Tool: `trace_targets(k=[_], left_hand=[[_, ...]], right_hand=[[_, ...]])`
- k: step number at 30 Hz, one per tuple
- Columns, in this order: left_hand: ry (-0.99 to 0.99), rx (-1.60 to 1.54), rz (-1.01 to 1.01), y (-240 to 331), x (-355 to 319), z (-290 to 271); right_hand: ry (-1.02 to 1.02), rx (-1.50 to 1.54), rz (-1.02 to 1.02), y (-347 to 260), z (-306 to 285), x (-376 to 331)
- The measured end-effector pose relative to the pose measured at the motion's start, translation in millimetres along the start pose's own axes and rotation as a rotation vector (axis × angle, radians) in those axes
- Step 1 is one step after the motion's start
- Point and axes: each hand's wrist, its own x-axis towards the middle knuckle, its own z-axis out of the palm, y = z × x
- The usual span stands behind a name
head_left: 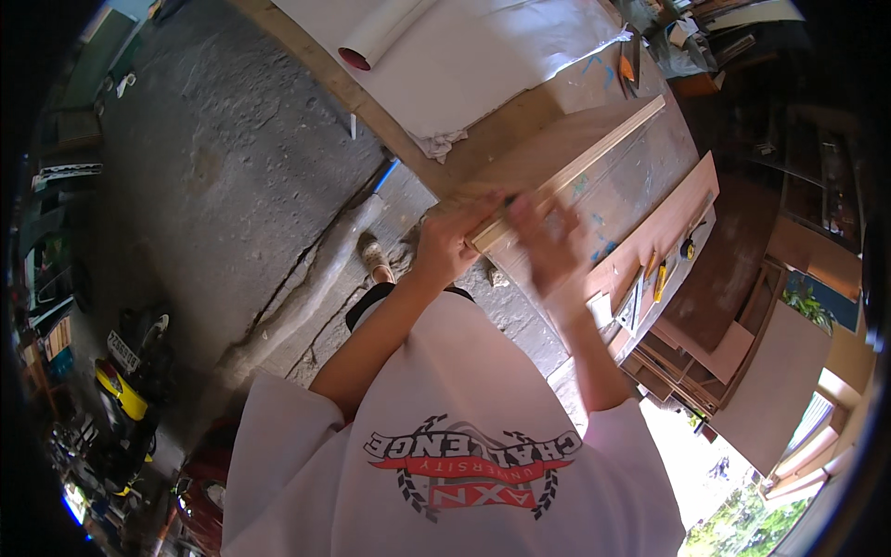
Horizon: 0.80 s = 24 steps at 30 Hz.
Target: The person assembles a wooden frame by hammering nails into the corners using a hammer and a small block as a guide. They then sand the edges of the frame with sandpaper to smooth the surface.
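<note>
A wooden panel (557, 139) with a pale edge strip (580, 172) stands tilted on the worktable, its near end toward me. My left hand (447, 243) is closed on the panel's near corner, fingers along its left face. Over the strip, just right of that corner, my right hand (554, 246) is smeared by motion. A small dark spot shows by its fingertips; I cannot make out what it is or whether the hand holds it. A long thin strip of plywood (664, 221) lies to the right on the table.
On the table's right side lie a yellow-handled cutter (660, 281), a metal square (632, 302) and a tape measure (688, 249). A rolled sheet (380, 35) rests on white paper at the far end. Boards (770, 381) lean at right; a motorcycle (135, 381) stands at left.
</note>
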Motion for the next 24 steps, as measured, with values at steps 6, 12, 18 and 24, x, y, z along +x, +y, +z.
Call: trace_targets(k=[6,12,18,24], left_hand=[[0.053,0.007,0.042,-6.7,2.9,3.8],[0.036,0.01,-0.028,-4.1,5.2,-2.6],[0.046,0.017,0.029,-5.6,6.0,-1.5],[0.041,-0.017,-0.002,-3.8,6.2,-3.7]], right_hand=[[0.026,-0.261,0.172,26.1,-13.8,22.1],[-0.084,-0.125,0.033,-14.5,-4.0,7.2],[0.052,-0.206,0.305,8.1,-4.0,22.1],[-0.011,-0.014,0.208,-17.3,2.3,10.6]])
